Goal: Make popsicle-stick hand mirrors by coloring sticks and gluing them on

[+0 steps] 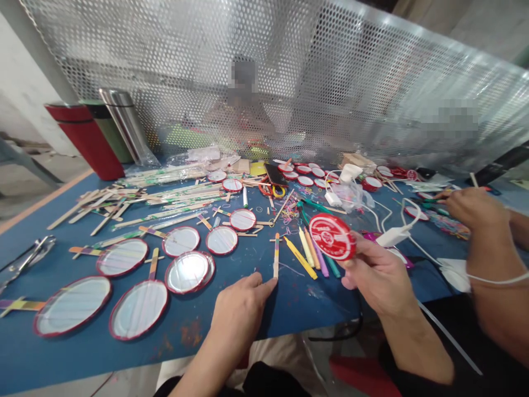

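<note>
In the head view, my left hand [243, 303] is closed at the table's front, thumb and forefinger at the lower end of a craft stick [276, 255]. That stick is coloured orange and purple near its top, where a short thin piece crosses it. My right hand [378, 275] grips a round red lid [330, 237] by its edge, raised above the table, its white-printed face towards me. Just left of the lid lie several markers, among them a yellow marker [300, 258]. To the left are several red-rimmed discs [139, 309] with pale faces, some with coloured stick handles.
Loose craft sticks [99, 204] and wrapped bundles cover the back left, near a red bottle [88, 140] and a steel flask [126, 124]. White cables [394, 234] run at right, beside another person's hand [475, 209]. A perforated metal screen [289, 71] stands behind the blue table.
</note>
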`<state>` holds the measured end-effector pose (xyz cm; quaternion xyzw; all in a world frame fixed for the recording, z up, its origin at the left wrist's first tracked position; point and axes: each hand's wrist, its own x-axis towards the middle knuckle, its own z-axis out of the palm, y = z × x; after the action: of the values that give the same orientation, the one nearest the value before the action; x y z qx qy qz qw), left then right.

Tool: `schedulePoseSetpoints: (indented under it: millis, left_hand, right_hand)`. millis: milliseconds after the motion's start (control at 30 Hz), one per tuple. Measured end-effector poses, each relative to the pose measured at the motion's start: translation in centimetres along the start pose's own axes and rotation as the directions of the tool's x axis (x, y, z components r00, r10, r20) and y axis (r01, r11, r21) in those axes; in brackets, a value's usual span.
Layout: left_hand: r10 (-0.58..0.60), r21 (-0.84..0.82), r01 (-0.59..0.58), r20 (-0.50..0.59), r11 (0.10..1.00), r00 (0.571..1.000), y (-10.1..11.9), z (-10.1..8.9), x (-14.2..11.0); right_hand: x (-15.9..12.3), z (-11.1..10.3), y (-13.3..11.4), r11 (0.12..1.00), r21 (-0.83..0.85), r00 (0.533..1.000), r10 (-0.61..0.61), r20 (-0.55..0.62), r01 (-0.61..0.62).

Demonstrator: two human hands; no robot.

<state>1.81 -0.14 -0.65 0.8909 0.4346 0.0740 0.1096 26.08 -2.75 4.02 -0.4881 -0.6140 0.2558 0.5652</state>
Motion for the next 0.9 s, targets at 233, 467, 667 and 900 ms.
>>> schedulePoseSetpoints:
  millis: [233,467,667,900]
  left_hand:
    - [-0.006,0.028,0.006,0.002,1.0,1.0,0.0,0.2,0.1]
    - [-0.01,0.032,0.01,-0.004,0.999,1.0,0.0,0.7,-0.1]
    - [0.011,0.045,-0.01,-0.02,0.999,1.0,-0.1,0.9,-0.1]
    - [0.026,0.044,-0.023,-0.062,0.999,0.998,-0.1,1.2,0.0]
  right_hand:
    - [-0.9,1.2,0.9,0.575,-0.651,0.868,-0.282,0.409,0.494]
    - [-1.4,2.8,1.4,0.336,-0.697,0.774,-0.303,0.556,0.633]
    - [-1.7,3.2,0.9,0.335,-0.68,0.757,-0.316,0.572,0.653]
    - [-1.8,2.9,1.2,0.406,-0.607,0.727,-0.297,0.619,0.683]
